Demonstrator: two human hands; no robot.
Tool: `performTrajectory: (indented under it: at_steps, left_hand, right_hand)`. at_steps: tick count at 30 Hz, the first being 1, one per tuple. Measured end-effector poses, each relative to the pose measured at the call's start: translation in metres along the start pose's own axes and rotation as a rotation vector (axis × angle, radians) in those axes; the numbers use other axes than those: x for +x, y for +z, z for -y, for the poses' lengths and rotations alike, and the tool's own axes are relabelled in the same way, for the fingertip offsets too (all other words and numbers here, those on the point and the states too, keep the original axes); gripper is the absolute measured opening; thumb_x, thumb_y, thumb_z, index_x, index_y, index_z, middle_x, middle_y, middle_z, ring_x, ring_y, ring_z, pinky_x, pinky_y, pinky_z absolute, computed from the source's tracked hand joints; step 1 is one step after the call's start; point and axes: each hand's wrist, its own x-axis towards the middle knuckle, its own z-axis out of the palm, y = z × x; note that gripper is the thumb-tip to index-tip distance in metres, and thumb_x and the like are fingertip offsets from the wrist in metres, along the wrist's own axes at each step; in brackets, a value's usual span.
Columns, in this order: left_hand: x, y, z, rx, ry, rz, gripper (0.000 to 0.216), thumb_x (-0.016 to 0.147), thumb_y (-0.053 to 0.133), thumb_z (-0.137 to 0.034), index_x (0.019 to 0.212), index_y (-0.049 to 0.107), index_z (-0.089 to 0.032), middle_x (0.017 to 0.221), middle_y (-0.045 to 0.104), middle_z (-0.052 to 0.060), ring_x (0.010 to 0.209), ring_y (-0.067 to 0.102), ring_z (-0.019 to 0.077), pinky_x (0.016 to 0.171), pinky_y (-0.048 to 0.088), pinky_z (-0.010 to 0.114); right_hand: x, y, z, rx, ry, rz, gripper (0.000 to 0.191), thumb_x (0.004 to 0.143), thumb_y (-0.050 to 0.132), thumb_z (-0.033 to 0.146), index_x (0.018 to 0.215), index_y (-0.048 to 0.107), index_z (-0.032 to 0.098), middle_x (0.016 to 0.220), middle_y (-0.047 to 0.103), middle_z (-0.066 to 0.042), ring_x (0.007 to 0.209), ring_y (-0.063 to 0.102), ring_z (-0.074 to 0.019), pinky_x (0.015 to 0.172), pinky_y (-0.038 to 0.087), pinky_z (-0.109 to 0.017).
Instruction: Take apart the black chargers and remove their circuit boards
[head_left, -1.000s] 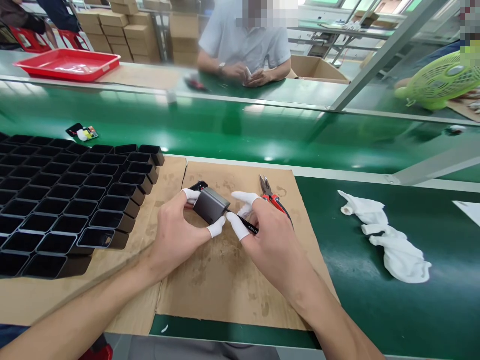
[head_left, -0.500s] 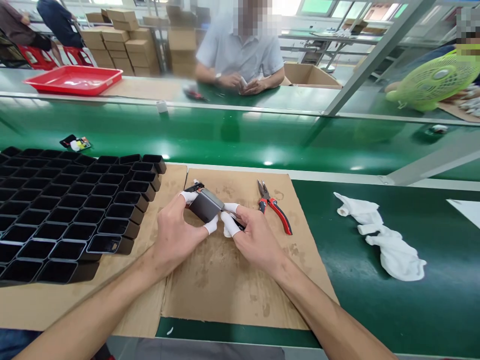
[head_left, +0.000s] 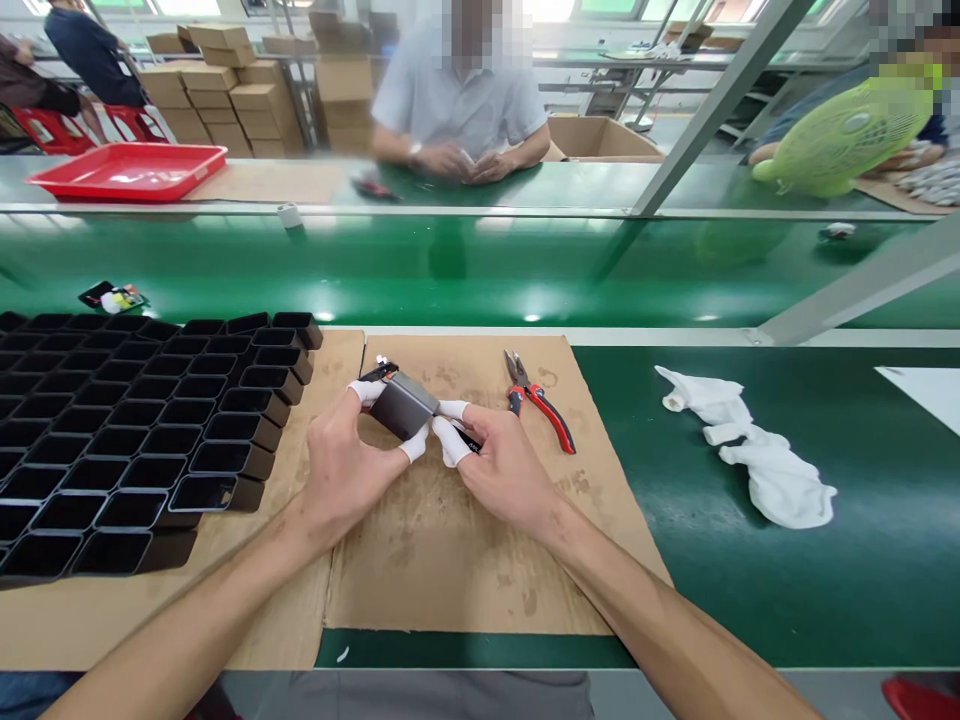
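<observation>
At frame centre, our left hand [head_left: 341,470] pinches the small dark-grey rectangular block [head_left: 403,405], which is tilted upper-left to lower-right. Our right hand [head_left: 510,470], closed round a black pen [head_left: 471,441], touches the block's right end.

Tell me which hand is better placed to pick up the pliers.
Right, probably. The right hand, holding a black pen, lies beside the pliers; the left hand pinches the grey block, farther away.
</observation>
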Motion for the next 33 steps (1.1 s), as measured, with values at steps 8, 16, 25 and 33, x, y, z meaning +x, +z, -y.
performTrajectory:
  at_steps: [8, 16, 25, 33]
  left_hand:
    - [0.002, -0.002, -0.002, -0.028, -0.068, 0.039, 0.038, 0.075, 0.088, -0.032, 0.109, 0.075, -0.022, 0.102, 0.086, 0.005, 0.089, 0.080, 0.0262, 0.084, 0.065, 0.040]
    - [0.021, 0.004, 0.013, -0.717, -0.647, 0.245, 0.059, 0.053, 0.108, -0.038, 0.097, 0.075, -0.020, 0.103, 0.088, 0.009, 0.093, 0.084, 0.0286, 0.090, 0.069, 0.043]
    - [0.022, 0.006, 0.009, -0.847, -0.687, 0.357, 0.065, 0.053, 0.111, -0.042, 0.102, 0.076, -0.018, 0.111, 0.088, 0.013, 0.099, 0.087, 0.0318, 0.094, 0.073, 0.048]
    - [0.018, 0.004, 0.008, -0.823, -0.679, 0.366, 0.062, 0.053, 0.111, -0.035, 0.100, 0.074, -0.019, 0.102, 0.088, 0.010, 0.090, 0.085, 0.0257, 0.088, 0.072, 0.040]
  right_hand:
    - [-0.001, -0.001, -0.001, -0.072, 0.006, -0.018, 0.029, 0.105, 0.058, 0.030, 0.121, 0.082, 0.023, 0.083, 0.072, 0.001, 0.078, 0.062, -0.0194, 0.069, 0.046, -0.030]
    - [-0.008, -0.024, 0.026, -0.392, -0.001, -0.144, 0.015, 0.101, 0.064, 0.032, 0.105, 0.076, 0.024, 0.094, 0.083, -0.003, 0.077, 0.074, -0.0204, 0.070, 0.054, -0.032]
    - [-0.011, -0.035, 0.031, -0.383, -0.173, -0.233, 0.024, 0.105, 0.061, 0.033, 0.115, 0.082, 0.025, 0.094, 0.085, -0.005, 0.077, 0.076, -0.0214, 0.073, 0.059, -0.035]
    - [-0.014, -0.029, 0.031, -0.314, -0.221, -0.219, 0.020, 0.103, 0.068, 0.031, 0.101, 0.088, 0.025, 0.083, 0.082, -0.003, 0.068, 0.072, -0.0182, 0.063, 0.056, -0.030]
